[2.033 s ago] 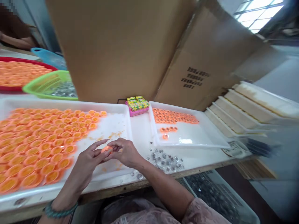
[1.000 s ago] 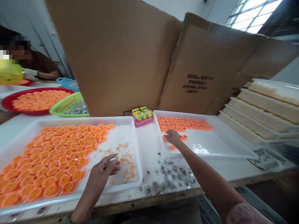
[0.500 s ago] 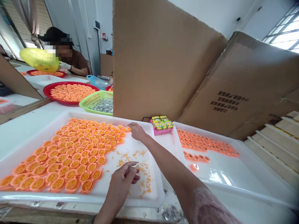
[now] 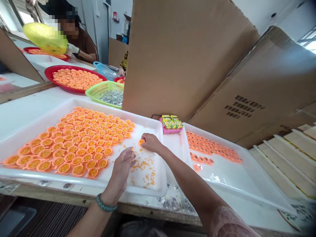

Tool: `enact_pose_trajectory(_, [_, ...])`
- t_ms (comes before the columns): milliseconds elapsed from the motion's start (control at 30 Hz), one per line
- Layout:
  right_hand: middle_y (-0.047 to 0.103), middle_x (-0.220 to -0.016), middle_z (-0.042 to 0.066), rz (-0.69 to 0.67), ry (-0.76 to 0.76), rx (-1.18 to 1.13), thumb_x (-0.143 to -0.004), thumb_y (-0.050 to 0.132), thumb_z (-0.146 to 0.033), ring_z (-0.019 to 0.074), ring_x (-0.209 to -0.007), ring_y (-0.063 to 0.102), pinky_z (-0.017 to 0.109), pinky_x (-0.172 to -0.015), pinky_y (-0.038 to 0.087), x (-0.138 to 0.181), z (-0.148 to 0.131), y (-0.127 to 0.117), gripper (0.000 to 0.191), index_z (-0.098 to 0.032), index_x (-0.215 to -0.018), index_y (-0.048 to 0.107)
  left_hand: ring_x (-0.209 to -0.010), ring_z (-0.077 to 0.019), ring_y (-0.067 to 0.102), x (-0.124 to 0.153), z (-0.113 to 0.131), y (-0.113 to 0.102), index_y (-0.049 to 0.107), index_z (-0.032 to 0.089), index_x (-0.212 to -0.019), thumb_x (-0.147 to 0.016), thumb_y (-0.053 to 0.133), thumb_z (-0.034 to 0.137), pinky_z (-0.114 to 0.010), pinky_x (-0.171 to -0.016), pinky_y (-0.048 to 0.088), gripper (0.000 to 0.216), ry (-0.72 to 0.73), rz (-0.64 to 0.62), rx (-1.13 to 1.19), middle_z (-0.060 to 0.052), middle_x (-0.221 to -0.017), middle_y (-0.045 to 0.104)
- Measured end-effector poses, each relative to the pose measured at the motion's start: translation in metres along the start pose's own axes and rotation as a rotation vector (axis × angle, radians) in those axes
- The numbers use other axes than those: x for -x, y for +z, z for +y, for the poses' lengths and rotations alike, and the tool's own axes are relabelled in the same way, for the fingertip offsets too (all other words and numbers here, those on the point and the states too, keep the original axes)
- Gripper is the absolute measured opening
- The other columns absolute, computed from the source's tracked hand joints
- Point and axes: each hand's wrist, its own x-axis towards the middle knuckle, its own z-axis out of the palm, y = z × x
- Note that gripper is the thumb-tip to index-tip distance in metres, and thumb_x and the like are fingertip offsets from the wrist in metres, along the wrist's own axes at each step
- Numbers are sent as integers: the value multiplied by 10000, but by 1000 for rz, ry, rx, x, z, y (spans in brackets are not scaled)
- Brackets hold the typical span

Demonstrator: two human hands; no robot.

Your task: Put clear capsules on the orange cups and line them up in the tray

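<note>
My right hand [image 4: 151, 143] is closed on a small orange cup [image 4: 141, 142], pinched in its fingertips above the right part of a white tray [image 4: 148, 120]. To its left, my left hand [image 4: 122, 166] hovers over the tray with fingers loosely bent and apart; I see nothing in it. Rows of orange cups [image 4: 82, 151] holding yellow-orange bits fill the tray's left and middle. Loose bits [image 4: 145, 168] lie scattered on the tray floor below my right hand.
A second white tray [image 4: 229, 174] at right holds orange pieces [image 4: 209, 144]. Behind stand a pink basket [image 4: 172, 131] of yellow-green packets, cardboard panels [image 4: 187, 59], a green basket [image 4: 103, 86] and a red tray [image 4: 48, 74]. Across the table, a person [image 4: 85, 42] holds a yellow basket [image 4: 45, 38].
My right hand has come back from the far end of the rows with an orange cup. My left hand has moved slightly up and left, its fingers looser. The view has tilted down.
</note>
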Motion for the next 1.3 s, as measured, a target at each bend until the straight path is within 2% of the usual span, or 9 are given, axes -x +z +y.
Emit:
enact_pose_trajectory(100, [619, -907, 24, 77, -113, -102, -751, 610, -221, 134, -795, 563, 241, -707, 428, 32, -29, -10, 201, -177, -942, 565, -971, -210, 605, 0, 4, -2, 564, 200, -1136, -798, 596, 261, -351, -820, 510, 345, -36, -18, 110, -101, -1253, 528])
enact_pose_trajectory(267, [625, -979, 42, 305, -305, -366, -808, 567, -183, 134, -872, 581, 252, -772, 467, 82, -61, -14, 225, -202, -1032, 583, -870, -182, 624, 3, 11, -5, 650, 140, -998, -768, 646, 256, -308, -810, 520, 257, -25, -354, 200, -89, -1018, 651])
enact_pose_trajectory(467, [637, -1062, 69, 479, -213, -348, -891, 493, -256, 160, -1003, 577, 293, -880, 472, 110, -63, 0, 268, -229, -1137, 597, -854, -151, 619, 8, 15, -5, 675, 165, -981, -751, 682, 283, -272, -798, 523, 259, -50, -429, 101, -54, -978, 674])
enact_pose_trajectory(600, [628, -1090, 73, 445, -165, -260, -908, 455, -261, 164, -1030, 562, 313, -922, 456, 124, -68, -1, 282, -227, -1157, 584, -828, -155, 625, 15, 17, -2, 671, 167, -965, -728, 702, 328, -281, -790, 522, 289, -69, -456, -35, -45, -937, 680])
enact_pose_trajectory(733, [616, -1126, 77, 451, -121, -223, -909, 413, -199, 158, -1070, 548, 299, -948, 444, 152, -58, -10, 333, -211, -1224, 522, -795, -164, 644, 15, 16, 1, 629, 145, -995, -679, 741, 325, -280, -790, 519, 380, -58, -385, -166, -44, -863, 686])
enact_pose_trajectory(833, [620, -1102, 109, 447, 157, -88, -890, 357, -113, 184, -1025, 576, 308, -888, 472, 181, -30, -15, 359, -166, -1199, 531, -769, -196, 664, 14, 15, 2, 607, 137, -995, -672, 738, 347, -317, -790, 522, 407, -85, -360, -209, -41, -796, 682])
enact_pose_trajectory(967, [618, -1011, 197, 184, 530, 218, -799, 342, 10, 254, -922, 596, 376, -801, 485, 201, 5, -7, 399, -64, -1127, 558, -753, -213, 670, 13, 14, 3, 609, 132, -970, -665, 736, 372, -329, -767, 529, 408, -88, -356, -255, -46, -797, 676])
enact_pose_trajectory(1133, [580, -1044, 278, 83, 566, 380, -772, 365, 39, 313, -1020, 529, 445, -832, 452, 193, 5, 18, 354, 5, -1056, 574, -756, -204, 666, 11, 12, 1, 616, 139, -975, -653, 741, 396, -312, -745, 536, 431, -66, -317, -275, -49, -834, 673])
enact_pose_trajectory(1300, [614, -972, 156, 44, 473, 296, -756, 438, 25, 247, -901, 551, 338, -790, 450, 197, -1, 18, 300, -121, -962, 600, -752, -192, 664, 13, 11, 1, 620, 142, -972, -648, 747, 396, -292, -733, 539, 431, -53, -326, -283, -45, -830, 674])
